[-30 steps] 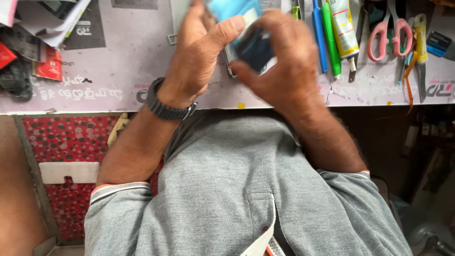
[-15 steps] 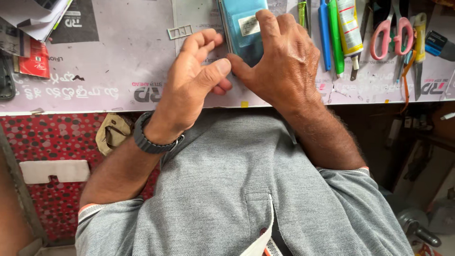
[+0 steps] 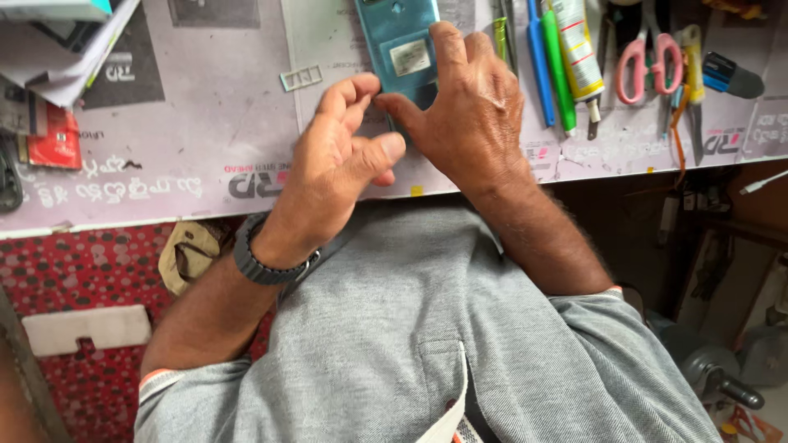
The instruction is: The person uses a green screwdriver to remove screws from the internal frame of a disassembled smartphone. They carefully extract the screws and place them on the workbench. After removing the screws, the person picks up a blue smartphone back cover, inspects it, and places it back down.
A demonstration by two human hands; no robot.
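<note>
Grey printed mat covers the workbench, seen from above the person's chest. At the far left lie loose papers and a small red packet. Moving right, the left hand, a dark watch on its wrist, hovers with curled fingers and thumb out, gripping nothing, its fingertips just beside the phone's near edge. The teal rectangular phone lies back-up on the mat, its long axis running away from the person, directly ahead of both hands. The right hand is nearer: it rests flat on the phone's near end, pressing it down. Further right lie a blue pen, a green pen, a white glue tube and pink-handled scissors.
</note>
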